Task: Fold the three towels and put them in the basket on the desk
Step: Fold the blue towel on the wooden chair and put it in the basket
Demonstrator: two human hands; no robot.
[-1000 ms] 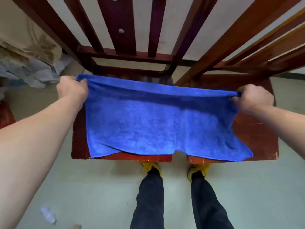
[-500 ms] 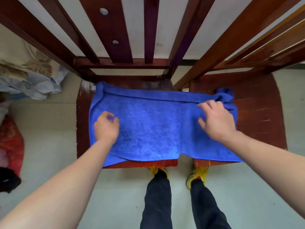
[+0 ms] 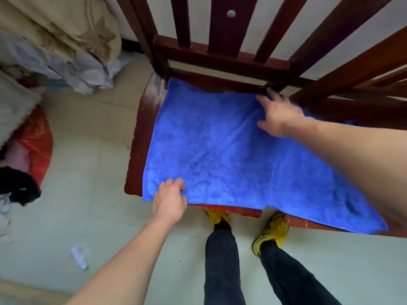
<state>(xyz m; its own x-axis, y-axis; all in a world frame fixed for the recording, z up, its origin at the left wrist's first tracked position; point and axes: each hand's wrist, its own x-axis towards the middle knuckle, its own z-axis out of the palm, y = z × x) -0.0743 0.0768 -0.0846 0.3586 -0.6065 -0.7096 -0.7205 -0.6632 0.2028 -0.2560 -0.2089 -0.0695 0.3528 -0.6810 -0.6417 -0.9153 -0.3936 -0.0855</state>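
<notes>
Blue towel [image 3: 220,150] covers chair seat [image 3: 144,124] beside clothes pile [image 3: 66,51]; left hand [image 3: 169,202] pinches edge, right hand [image 3: 279,115] presses spread-fingered.

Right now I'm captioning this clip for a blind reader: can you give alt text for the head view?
A blue terry towel lies spread on a dark red wooden chair seat; the left hand pinches its near edge, the right hand rests flat near its far edge.

Couple of dark red wooden chairs [image 3: 141,133] on a pale tiled floor [image 3: 88,164], messy bedding heap [image 3: 66,40] on the left, a red bag [image 3: 37,146], and a crumpled paper scrap [image 3: 79,257].
</notes>
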